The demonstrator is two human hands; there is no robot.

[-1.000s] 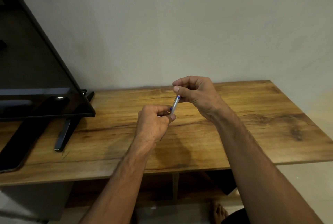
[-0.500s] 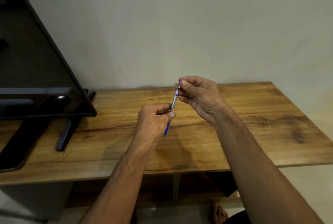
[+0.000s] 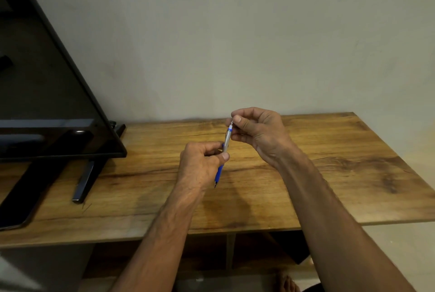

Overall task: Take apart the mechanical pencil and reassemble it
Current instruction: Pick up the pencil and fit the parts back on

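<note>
The mechanical pencil has a silver barrel, a blue grip and a dark tip that points down at the table. It stands nearly upright above the wooden table. My left hand is closed around its middle, with the blue grip poking out below the fingers. My right hand pinches the small pale cap end at the top between thumb and forefinger. Whether the cap is off the barrel is too small to tell.
A black TV screen leans on its stand legs at the table's left side. A plain wall rises behind the table. Under the table are open shelf compartments, and a bare foot shows on the floor.
The pencil has slid down through my left hand, so the blue grip and tip now show below it. My right hand has risen slightly and shifted its pinch to the very top end.
</note>
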